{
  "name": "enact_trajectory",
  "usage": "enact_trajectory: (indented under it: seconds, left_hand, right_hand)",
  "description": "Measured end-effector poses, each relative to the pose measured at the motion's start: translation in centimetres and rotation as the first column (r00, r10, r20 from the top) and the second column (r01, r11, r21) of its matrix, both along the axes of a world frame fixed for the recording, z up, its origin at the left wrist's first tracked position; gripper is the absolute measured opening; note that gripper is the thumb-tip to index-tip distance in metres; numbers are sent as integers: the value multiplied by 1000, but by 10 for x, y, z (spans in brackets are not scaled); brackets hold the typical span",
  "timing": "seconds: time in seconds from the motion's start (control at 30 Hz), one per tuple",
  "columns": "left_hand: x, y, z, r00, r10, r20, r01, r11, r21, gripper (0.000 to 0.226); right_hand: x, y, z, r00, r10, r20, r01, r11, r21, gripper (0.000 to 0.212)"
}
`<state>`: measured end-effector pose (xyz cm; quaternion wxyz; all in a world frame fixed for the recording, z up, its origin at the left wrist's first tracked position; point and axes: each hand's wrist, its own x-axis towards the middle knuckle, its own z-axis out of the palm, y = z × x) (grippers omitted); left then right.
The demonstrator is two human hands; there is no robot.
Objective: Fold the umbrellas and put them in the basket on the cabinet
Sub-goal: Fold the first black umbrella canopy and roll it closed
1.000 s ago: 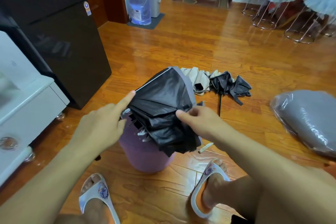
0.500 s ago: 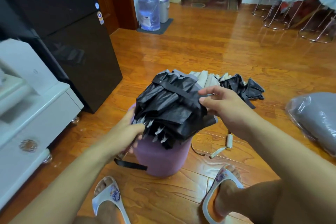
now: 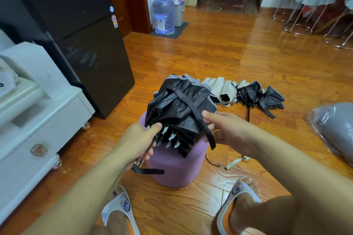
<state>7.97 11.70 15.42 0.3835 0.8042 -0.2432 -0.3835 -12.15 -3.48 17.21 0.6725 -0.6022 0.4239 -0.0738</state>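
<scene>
A black folding umbrella with a grey edge is bunched up above a purple stool. My left hand grips its handle end beside the rib tips. My right hand pinches the black closing strap that runs across the canopy. On the floor behind lie a beige umbrella and another black umbrella, both loosely collapsed. No basket is in view.
A white cabinet stands at the left with a white box on it. Behind it is a black fridge. A grey plastic-wrapped bundle lies at the right. A water bottle and chairs stand far back.
The canopy has been gathered tighter over the stool. My right hand moved down from the canopy's top and now holds the strap. My left hand shifted up to the handle by the rib tips.
</scene>
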Motion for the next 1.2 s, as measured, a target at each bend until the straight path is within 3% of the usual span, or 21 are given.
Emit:
enact_trajectory:
  seconds: [0.1,0.17,0.3,0.5,0.67,0.83,0.9,0.97,1.1,1.2]
  left_hand:
    - [-3,-1,1,999,31,-22,-32,997,-71,41]
    - [-5,-4,0,998,46,-52,-50,995,-91,38]
    - [-8,-6,-1,996,29,-81,-37,995,-92,44]
    - [-17,-12,0,996,-24,-81,21,999,-41,64]
    - [-24,-20,2,999,-27,-44,26,999,-39,55]
    - [-28,-23,7,994,28,-106,-27,1000,15,52]
    - [-32,-24,4,999,13,-40,-12,1000,21,52]
    - [-36,-26,-2,992,-46,119,45,999,9,50]
    - [-48,-23,-5,870,-169,464,175,984,31,37]
    - [-50,-19,2,826,-207,525,249,968,-9,30]
  right_hand:
    - [1,10,-6,983,85,-160,-82,996,26,52]
    - [3,14,-8,976,124,-177,-107,989,104,51]
    - [13,12,-12,989,72,-128,-47,981,190,45]
    - [30,2,-22,1000,19,-21,-9,921,389,60]
    - [46,5,-25,1000,-5,11,0,907,421,77]
    - [57,3,-27,997,-54,46,29,897,441,67]
    - [59,3,-26,996,-58,68,21,891,454,58]
    - [62,2,-24,990,-77,120,11,879,476,46]
    - [66,1,-25,956,-189,223,35,832,554,45]
    - [67,2,-23,913,-258,316,31,816,577,41]
